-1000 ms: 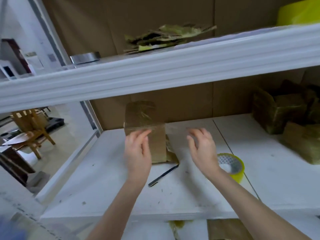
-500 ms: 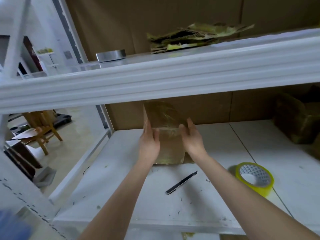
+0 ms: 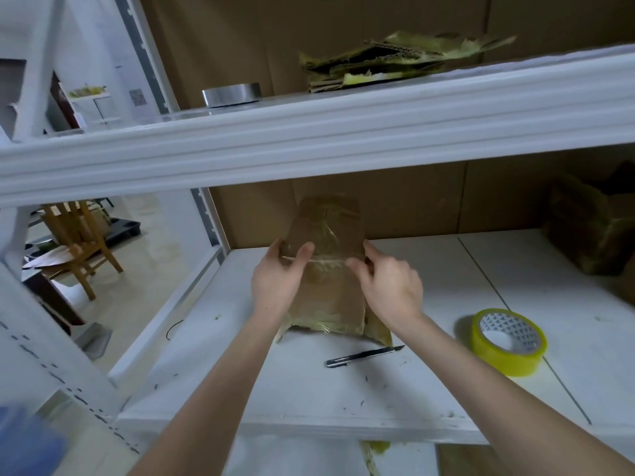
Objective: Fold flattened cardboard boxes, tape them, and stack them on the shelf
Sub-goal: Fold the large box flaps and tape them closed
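A flattened brown cardboard box, covered in old clear tape, stands tilted on the white shelf board with its upper flap raised toward the back wall. My left hand grips its left edge, thumb across the front at the fold line. My right hand holds the right edge, fingers curled round it at the same fold. A roll of yellow tape lies flat on the board to the right. A black utility knife lies just in front of the box.
Folded taped boxes sit at the far right of this shelf level. The upper shelf carries a pile of flattened cardboard and a silver tape roll. A wooden chair stands on the floor to the left.
Both hands went from hovering over the lying box to gripping its two sides and lifting it upright. The view shifted left, so the tape roll now sits further right.
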